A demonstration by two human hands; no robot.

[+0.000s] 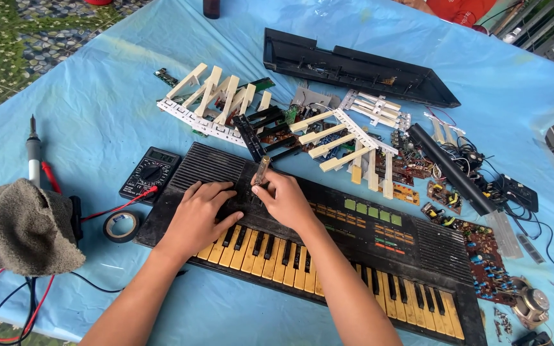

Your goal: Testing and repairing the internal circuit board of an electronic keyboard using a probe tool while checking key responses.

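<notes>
In the head view, a black electronic keyboard (328, 250) with yellowed keys is laid slantwise on the blue sheet (97, 102), toward its near edge. The left hand (199, 214) is pressed flat, fingers spread, on the keyboard's speaker grille and top panel, nothing being gripped. The right hand (285, 200) is closed around a small brush-like tool (261, 170), held against the panel just beside the left hand. A multimeter (149, 173) and a tape roll (121, 225) are seen near the keyboard's left end; loose key strips (216, 102) and circuit boards (482, 256) are scattered beyond.
</notes>
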